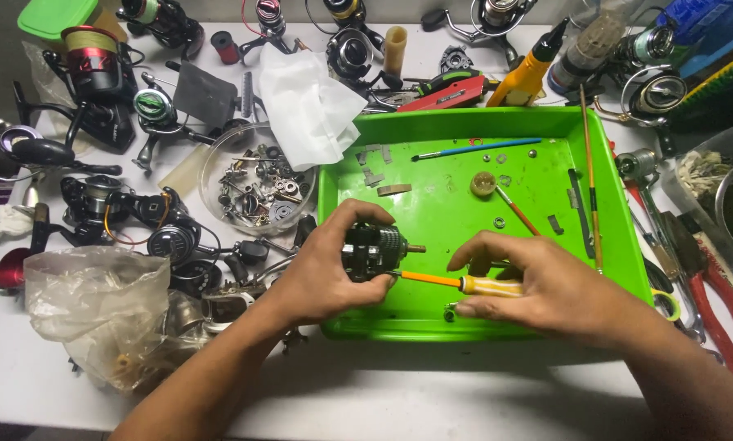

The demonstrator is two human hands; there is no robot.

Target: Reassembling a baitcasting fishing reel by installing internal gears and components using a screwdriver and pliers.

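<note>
Head view, over a green tray [464,122] on my white worktop [399,400]: my left hand [326,265] is clamped around a dark reel body [372,249], held above the tray's 7 o'clock corner. My right hand [538,286] pinches an orange-handled screwdriver [456,282], tip against the reel. A clear bowl of small parts [256,184] sits at 9 o'clock.
</note>
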